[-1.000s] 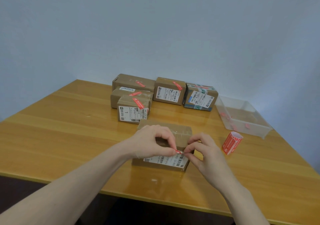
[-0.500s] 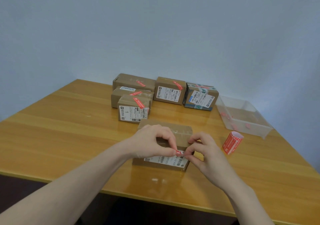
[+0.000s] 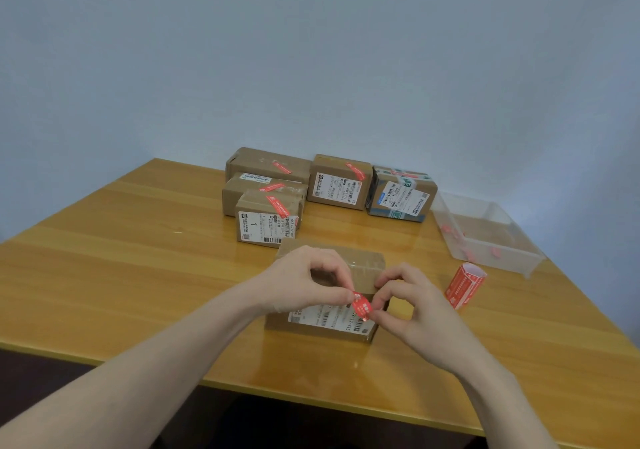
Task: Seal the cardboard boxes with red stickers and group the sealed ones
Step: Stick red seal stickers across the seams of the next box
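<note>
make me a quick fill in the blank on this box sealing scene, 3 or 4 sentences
1. Both hands, the left hand and the right hand, pinch one ____ sticker between them.
2. They hold it over the nearest cardboard box, whose top carries ____ red stickers.
3. The sticker roll lies on the table to the ____ of that box.
4. The clear plastic tray sits ____ the roll.

Missing words: red; no; right; behind

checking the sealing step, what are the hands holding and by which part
Both hands pinch one red sticker over the near box: left hand its upper end, right hand its lower end.
</note>
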